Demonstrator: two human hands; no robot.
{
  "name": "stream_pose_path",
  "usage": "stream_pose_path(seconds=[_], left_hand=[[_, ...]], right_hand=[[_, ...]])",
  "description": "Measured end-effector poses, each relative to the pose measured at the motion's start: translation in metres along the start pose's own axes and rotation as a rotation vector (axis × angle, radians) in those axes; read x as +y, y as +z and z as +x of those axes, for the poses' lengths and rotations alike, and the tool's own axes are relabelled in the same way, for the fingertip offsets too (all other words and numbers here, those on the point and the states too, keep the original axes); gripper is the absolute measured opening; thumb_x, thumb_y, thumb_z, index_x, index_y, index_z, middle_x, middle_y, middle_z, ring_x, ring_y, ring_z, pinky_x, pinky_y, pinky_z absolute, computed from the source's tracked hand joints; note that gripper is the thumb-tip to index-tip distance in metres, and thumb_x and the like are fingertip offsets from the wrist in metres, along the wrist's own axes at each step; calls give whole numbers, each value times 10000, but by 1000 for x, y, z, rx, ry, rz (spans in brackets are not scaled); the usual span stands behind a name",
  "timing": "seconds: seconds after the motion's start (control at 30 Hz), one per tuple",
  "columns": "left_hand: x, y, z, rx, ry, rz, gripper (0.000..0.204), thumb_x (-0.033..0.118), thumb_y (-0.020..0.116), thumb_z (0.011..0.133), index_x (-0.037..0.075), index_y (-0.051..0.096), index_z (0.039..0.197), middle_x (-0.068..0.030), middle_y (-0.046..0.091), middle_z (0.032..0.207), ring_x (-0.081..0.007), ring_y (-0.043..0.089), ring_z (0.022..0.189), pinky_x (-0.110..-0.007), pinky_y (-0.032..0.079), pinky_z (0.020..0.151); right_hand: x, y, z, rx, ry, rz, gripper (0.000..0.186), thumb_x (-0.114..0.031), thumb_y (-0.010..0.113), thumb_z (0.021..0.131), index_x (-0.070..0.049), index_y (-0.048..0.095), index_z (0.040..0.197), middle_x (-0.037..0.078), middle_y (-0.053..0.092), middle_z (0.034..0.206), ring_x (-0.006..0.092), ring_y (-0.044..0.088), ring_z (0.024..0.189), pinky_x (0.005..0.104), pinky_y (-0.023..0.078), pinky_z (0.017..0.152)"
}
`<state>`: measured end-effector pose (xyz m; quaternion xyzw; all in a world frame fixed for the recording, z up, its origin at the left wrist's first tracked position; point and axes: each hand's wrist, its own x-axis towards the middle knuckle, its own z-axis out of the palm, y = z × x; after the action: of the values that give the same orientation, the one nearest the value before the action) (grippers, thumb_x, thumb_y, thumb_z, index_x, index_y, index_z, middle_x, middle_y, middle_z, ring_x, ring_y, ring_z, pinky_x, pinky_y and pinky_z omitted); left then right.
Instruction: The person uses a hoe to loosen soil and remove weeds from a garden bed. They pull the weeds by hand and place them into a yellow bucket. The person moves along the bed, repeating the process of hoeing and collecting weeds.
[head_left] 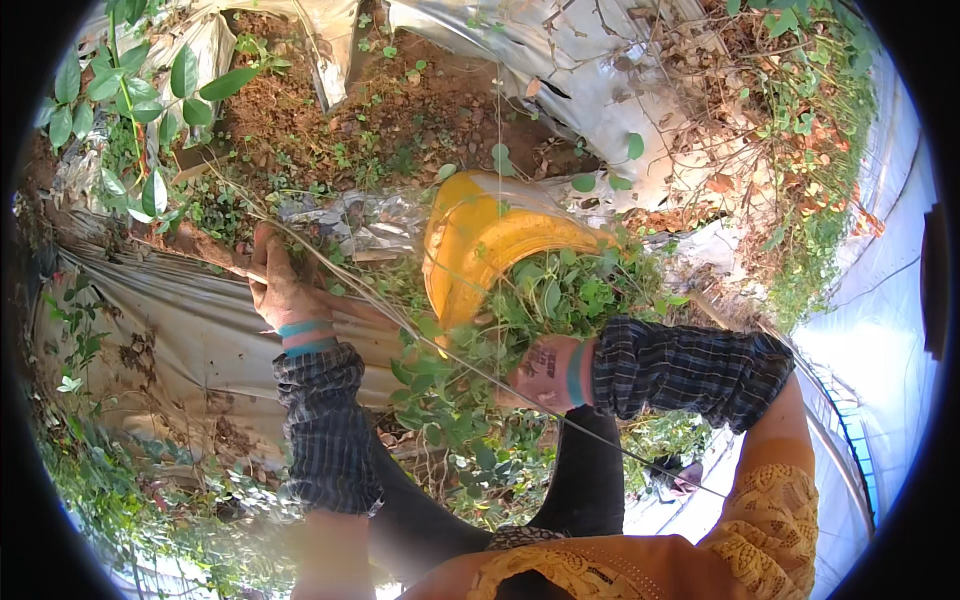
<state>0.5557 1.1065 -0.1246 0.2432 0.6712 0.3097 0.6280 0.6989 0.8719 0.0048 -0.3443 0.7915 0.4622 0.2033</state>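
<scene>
My left hand, in a light glove with a teal-striped cuff, is closed around a brown stick that lies across the plastic sheet. A long thin stem passes just beside these fingers and slants down to the right. My right hand, in a similar glove, is at the near edge of a heap of cut green weeds; its fingers are hidden by leaves. Behind the heap a yellow plastic basin stands tilted, with greens against its curved rim.
Whitish plastic sheeting covers ground at left and at the back. Bare brown soil with small seedlings shows beyond the basin. A leafy plant rises at far left. Dry twigs and leaves lie at the right, near a translucent plastic wall.
</scene>
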Motion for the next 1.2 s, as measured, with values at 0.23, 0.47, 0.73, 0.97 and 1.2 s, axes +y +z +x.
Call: stream_pose_path(seconds=[0.23,0.47,0.73,0.97,1.2], left_hand=[[3,4,1,7,-86,2,366,184,656,865,90,580,1210,-47,587,1202,-195,609,923,-312,539,635],[-7,7,-3,-14,-38,17,295,197,622,884,84,608,1157,-89,621,1091,-213,621,893,-341,562,689],[-17,-5,8,-21,38,39,382,212,664,860,11,575,1173,-136,627,1069,-234,638,919,-322,581,726],[-29,-15,12,48,-18,176,409,289,668,850,23,587,1149,-100,622,1032,-205,621,893,-316,558,729],[-29,-2,-3,-18,-23,22,351,215,729,808,17,615,1074,-87,632,911,-180,616,775,-287,544,622]], right_hand=[[-83,-61,9,383,-881,-2466,144,-211,561,880,-74,591,912,55,545,738,188,542,666,320,479,613],[-32,-62,-83,87,-1401,-2753,181,-213,545,883,-66,618,959,54,571,774,195,586,713,329,512,642],[-203,4,-134,465,-1827,-1660,512,-459,528,901,35,602,1014,157,637,953,245,626,835,365,515,693],[-387,8,12,1612,-901,-2430,495,-434,474,894,13,634,1035,207,653,977,361,618,918,431,497,820],[-365,37,9,742,-1575,-1799,339,-318,576,893,-33,660,1058,121,659,863,251,644,776,363,534,708]])
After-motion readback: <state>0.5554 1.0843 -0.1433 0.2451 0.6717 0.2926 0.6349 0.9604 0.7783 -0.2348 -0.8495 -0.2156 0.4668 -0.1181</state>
